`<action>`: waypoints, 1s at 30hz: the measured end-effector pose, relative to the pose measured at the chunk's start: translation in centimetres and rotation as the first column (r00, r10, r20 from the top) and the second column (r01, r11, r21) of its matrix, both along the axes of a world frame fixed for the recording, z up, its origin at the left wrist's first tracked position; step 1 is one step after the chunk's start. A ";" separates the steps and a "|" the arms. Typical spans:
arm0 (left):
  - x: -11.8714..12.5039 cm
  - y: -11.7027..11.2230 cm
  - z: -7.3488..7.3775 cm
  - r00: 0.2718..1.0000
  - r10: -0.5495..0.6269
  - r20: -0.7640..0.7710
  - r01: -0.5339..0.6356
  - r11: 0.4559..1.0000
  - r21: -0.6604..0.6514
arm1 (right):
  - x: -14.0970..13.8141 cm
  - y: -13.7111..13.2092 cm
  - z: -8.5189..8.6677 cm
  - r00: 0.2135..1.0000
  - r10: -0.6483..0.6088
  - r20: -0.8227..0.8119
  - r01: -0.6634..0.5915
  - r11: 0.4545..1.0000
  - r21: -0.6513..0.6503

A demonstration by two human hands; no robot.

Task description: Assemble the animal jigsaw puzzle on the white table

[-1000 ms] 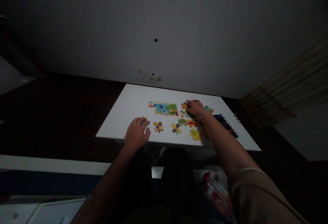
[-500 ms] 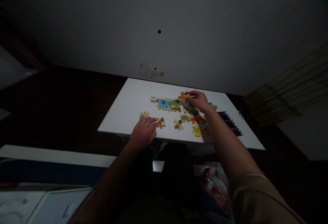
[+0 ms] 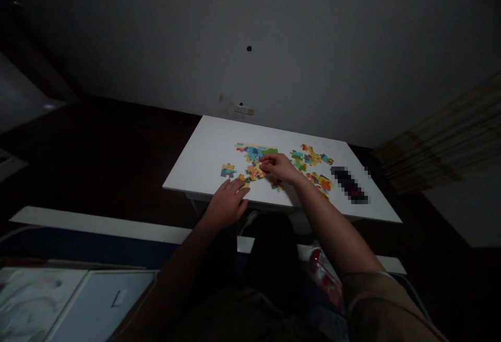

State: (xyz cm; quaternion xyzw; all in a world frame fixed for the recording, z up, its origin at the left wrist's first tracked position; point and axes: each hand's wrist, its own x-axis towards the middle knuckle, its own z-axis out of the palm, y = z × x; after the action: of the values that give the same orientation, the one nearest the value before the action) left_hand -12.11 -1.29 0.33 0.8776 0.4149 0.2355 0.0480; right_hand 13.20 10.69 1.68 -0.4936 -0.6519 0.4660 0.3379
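"What are you getting on the head view?"

"I'm looking down on a white tabletop (image 3: 207,143), where the right hand (image 3: 282,168) is pinching an orange-and-yellow puzzle piece (image 3: 255,171) between thumb and fingers. It's hanging around the near edge of the joined puzzle section (image 3: 253,152), the one with the blue animal; I can't tell whether the two are touching."

"And the left hand?"

"The left hand (image 3: 229,202) is spreading loosely at the near edge, thumb apart. Its fingertips are resting on a small yellow piece (image 3: 245,180) without closing round it. That one is lying just beside the pinched piece, and I'm not able to say whether their edges are meeting. A yellow-and-grey piece (image 3: 228,170) is lying by itself a little farther left."

"Where are the other pieces sitting?"

"I'm seeing a far cluster (image 3: 312,155) and a near cluster (image 3: 321,181) lying to the right of the right hand, and a blue-and-yellow piece (image 3: 276,184) is peeking out below that hand."

"Are you reading any labels?"

"I'm trying. A dark object (image 3: 349,185) is lying at the right side of the tabletop, but pixelation is covering it, so any lettering is staying unreadable. Something red is showing through a clear bag (image 3: 325,279) by the person's legs, and I'm finding its print too dim to make out."
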 end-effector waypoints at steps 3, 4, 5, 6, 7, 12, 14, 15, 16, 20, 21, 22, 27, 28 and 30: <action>-0.5 -0.4 -0.3 0.999 -0.002 0.035 0.002 1.000 0.005 | -0.2 -0.2 -0.1 0.995 0.038 0.088 -0.041 0.999 0.032; -0.6 -0.5 -0.5 0.999 -0.002 0.047 0.002 1.000 0.005 | -0.3 -0.2 0.0 0.990 0.059 0.125 -0.065 0.997 0.044; -0.6 -0.7 -0.7 0.998 -0.002 0.058 0.001 1.000 0.005 | -0.4 -0.1 0.1 0.983 0.084 0.165 -0.094 0.994 0.055; -0.6 -0.8 -0.8 0.998 -0.001 0.069 0.000 1.000 0.004 | -0.5 0.0 0.3 0.972 0.108 0.208 -0.125 0.990 0.066; -0.6 -1.0 -1.0 0.997 0.000 0.078 0.000 1.000 0.002 | -0.6 0.1 0.5 0.959 0.132 0.249 -0.156 0.985 0.077; -0.8 -1.2 -1.1 0.991 -0.020 0.131 0.021 1.000 -0.009 | -1.8 0.5 1.5 0.905 0.205 0.373 -0.267 0.956 0.122; -1.1 -1.0 -1.1 0.988 -0.025 0.150 0.028 1.000 -0.013 | -2.4 0.4 1.5 0.894 0.238 0.379 -0.293 0.952 0.092; -1.3 -0.9 -1.1 0.987 -0.023 0.156 0.026 1.000 -0.015 | -2.6 0.3 1.4 0.892 0.259 0.370 -0.304 0.950 0.069; -1.5 -0.7 -1.2 0.987 -0.018 0.161 0.021 1.000 -0.017 | -2.8 0.2 1.3 0.891 0.281 0.356 -0.317 0.947 0.046; -2.1 -0.2 -1.3 0.987 -0.014 0.160 0.018 1.000 -0.024 | -3.2 0.0 0.5 0.884 0.310 0.351 -0.344 0.938 0.037; -2.2 -0.1 -1.4 0.987 -0.015 0.160 0.019 0.999 -0.025 | -3.2 0.0 0.4 0.878 0.300 0.373 -0.341 0.939 0.046; -2.2 0.0 -1.4 0.987 -0.016 0.161 0.020 0.999 -0.026 | -3.2 0.0 0.4 0.871 0.290 0.397 -0.338 0.939 0.055; -2.1 0.2 -1.6 0.985 -0.013 0.171 0.021 0.999 -0.041 | -3.2 -0.2 0.8 0.843 0.269 0.466 -0.363 0.924 0.122; -2.1 0.2 -1.6 0.985 -0.012 0.172 0.020 0.999 -0.045 | -3.2 -0.2 0.8 0.840 0.261 0.476 -0.364 0.921 0.138; -2.2 0.3 -1.7 0.985 -0.011 0.175 0.020 0.998 -0.051 | -3.3 -0.2 0.9 0.832 0.247 0.496 -0.366 0.917 0.158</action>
State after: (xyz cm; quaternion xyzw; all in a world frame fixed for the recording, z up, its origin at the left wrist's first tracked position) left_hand -14.27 -1.03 -1.39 0.8552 0.4084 0.2999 0.1091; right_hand 9.95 10.50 2.59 -0.4333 -0.8374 0.2973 0.1500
